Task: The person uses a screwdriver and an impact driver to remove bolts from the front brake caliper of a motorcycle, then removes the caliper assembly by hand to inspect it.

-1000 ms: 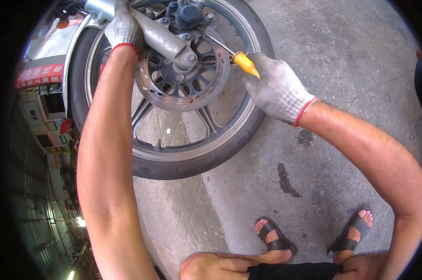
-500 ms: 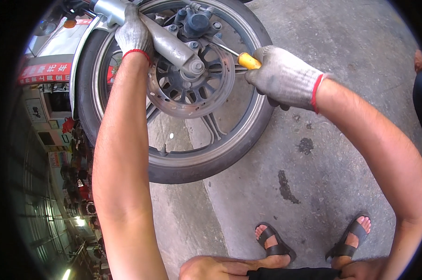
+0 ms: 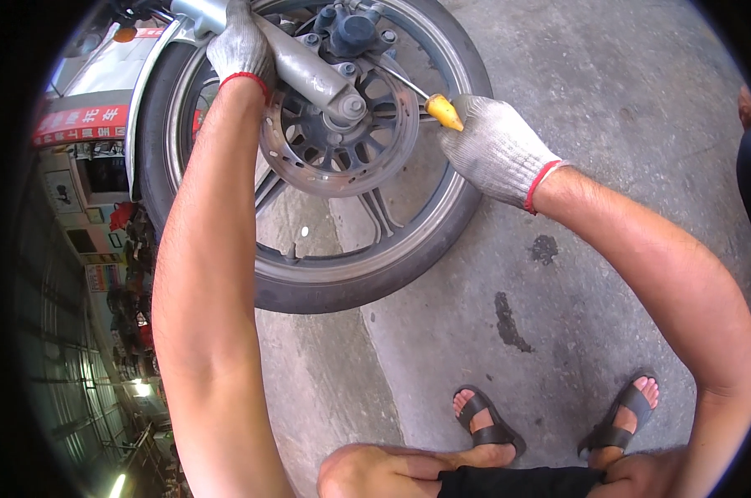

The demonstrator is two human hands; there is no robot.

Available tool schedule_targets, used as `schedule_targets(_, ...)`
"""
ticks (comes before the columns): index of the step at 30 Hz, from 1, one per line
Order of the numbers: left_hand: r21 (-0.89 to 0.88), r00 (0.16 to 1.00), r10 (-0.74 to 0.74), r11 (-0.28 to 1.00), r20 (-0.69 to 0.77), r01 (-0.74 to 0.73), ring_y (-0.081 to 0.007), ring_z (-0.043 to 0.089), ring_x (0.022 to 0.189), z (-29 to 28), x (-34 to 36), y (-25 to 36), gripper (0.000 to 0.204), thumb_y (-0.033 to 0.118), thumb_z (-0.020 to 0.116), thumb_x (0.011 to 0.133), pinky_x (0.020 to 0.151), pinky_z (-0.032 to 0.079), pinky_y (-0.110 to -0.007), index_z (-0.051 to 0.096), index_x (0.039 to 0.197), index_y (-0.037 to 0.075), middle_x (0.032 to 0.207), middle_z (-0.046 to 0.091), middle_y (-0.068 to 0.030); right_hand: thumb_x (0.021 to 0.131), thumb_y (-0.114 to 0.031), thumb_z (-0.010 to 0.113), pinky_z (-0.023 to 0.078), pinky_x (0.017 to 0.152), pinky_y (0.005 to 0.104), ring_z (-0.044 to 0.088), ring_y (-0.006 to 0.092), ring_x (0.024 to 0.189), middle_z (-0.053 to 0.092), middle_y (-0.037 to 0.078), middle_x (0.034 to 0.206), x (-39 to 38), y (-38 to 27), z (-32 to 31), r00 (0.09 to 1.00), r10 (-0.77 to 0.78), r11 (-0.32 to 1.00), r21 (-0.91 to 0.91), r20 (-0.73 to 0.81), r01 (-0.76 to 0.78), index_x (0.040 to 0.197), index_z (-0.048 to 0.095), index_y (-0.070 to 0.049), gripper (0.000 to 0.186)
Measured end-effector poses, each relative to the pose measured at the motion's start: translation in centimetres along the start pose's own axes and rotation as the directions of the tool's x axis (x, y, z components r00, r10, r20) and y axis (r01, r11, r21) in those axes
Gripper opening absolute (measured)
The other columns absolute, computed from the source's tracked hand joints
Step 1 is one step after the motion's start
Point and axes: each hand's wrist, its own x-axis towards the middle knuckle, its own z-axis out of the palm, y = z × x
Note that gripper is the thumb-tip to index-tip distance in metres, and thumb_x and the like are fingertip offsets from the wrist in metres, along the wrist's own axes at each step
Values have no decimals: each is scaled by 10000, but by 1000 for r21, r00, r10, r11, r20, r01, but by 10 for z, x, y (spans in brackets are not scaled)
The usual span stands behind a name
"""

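- A screwdriver [image 3: 443, 112] is held in the right hand [image 3: 498, 149], with the gloved fingers closed around its handle.
- Its handle is yellow and smooth, and is seen tapering to a point against the glove; its thin metal shaft is slanted up and leftward from that hand.
- The shaft is directed to the lower edge of the dark brake caliper [image 3: 355, 35], between the two hands; whether metal is touched by the tip cannot be told.
- The left hand [image 3: 241, 46], also gloved, is laid over the grey fork leg [image 3: 309, 76]; its fingers are largely hidden, so how tightly they are closed cannot be told.
- A slotted brake disc [image 3: 367, 170], scuffed and brownish, is seen below and between the hands, and the spoked wheel [image 3: 351, 290] with its black tyre is spread around it.
- Compared with half a second ago, the right hand has been rolled: the back of the glove is now turned up, the curled fingers below are no longer shown, and the handle's pointed end is exposed.
- The left hand has been kept on the fork leg.
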Motion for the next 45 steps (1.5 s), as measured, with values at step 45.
schedule_targets(45, -70, 946, -144, 983, 289, 171, -206, 581, 588, -25, 84, -25, 575, 617, 586, 857, 510, 483, -362, 599, 996, 59, 752, 599, -81, 888, -246, 585, 542, 713, 435, 683, 379, 782, 679, 233, 818, 3, 14, 7, 998, -53, 997, -52, -42, 51, 957, 645, 17, 278)
